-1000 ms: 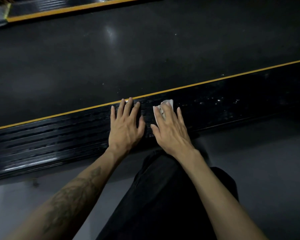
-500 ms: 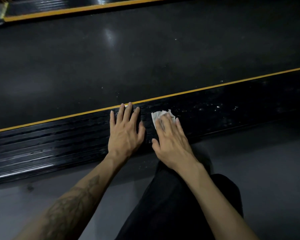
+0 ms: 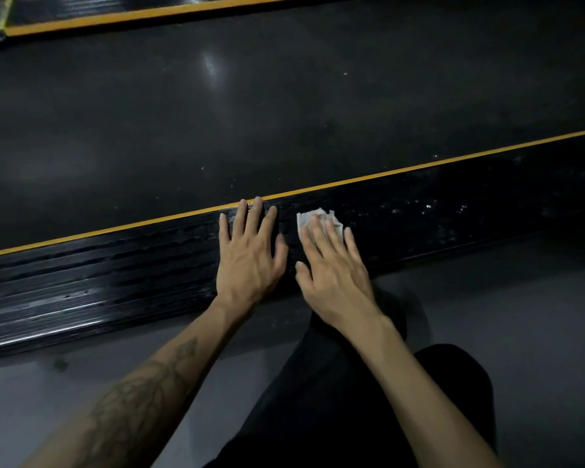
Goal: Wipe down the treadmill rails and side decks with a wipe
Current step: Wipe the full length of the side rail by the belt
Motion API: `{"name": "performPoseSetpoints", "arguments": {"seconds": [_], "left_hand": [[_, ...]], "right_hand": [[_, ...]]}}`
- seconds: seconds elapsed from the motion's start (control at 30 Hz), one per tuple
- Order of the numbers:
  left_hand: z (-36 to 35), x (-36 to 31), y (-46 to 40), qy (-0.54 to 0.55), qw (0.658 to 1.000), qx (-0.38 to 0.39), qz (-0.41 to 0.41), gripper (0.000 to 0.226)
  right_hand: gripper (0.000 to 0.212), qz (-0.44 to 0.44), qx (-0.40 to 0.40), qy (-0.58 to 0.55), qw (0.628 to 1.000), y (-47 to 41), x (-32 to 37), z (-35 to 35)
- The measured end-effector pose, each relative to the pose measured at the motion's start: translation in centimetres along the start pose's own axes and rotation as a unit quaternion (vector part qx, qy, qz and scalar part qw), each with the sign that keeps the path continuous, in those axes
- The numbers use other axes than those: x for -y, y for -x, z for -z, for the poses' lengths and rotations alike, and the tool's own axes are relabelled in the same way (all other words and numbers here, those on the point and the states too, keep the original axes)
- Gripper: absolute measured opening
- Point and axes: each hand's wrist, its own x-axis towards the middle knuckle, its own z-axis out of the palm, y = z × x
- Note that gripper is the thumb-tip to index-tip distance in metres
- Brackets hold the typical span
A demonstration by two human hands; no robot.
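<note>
White wipe (image 3: 318, 217): crumpled, lying on the near side deck, its far edge showing past the fingertips of the right hand.
Right hand (image 3: 335, 275): one of the two hands, flat, fingers straight and together, pressing the wipe onto the deck.
Left hand (image 3: 250, 258): flat just beside the right one, fingers spread and straight, palm resting on the bare deck; it has hold of nothing.
Side deck (image 3: 115, 275): black, ribbed lengthwise, glossy to the left, pale specks on the stretch to the right of the wipe.
Yellow stripe (image 3: 419, 167): runs along the deck's far edge.
Belt (image 3: 284, 113): dark, wide, beyond the stripe.
Far deck (image 3: 98, 8): black with its own yellow edge, at top.
Floor (image 3: 520, 315): grey, on the near side.
Knee (image 3: 335, 400): in black trousers, below the right forearm.
</note>
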Motion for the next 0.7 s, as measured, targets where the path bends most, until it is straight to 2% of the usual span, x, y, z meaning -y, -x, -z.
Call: {"name": "performPoseSetpoints", "arguments": {"seconds": [0.1,0.33,0.53,0.7], "left_hand": [[0.0,0.0,0.0,0.004,1.000,0.006,-0.001,0.060],[0.1,-0.1,-0.1,-0.013,1.000,0.028,0.000,0.062],[0.2,-0.2,0.0,0.001,1.000,0.025,0.002,0.061],[0.0,-0.1,0.0,-0.003,1.000,0.018,0.002,0.060]], "right_hand": [[0.070,0.025,0.001,0.011,1.000,-1.3,-0.3,0.1],[0.070,-0.041,-0.029,0.014,0.999,-1.2,0.0,-0.3],[0.068,0.018,0.002,0.034,0.999,-3.4,-0.9,0.1],[0.069,-0.028,-0.025,0.032,0.999,-1.6,-1.4,-0.2]]}}
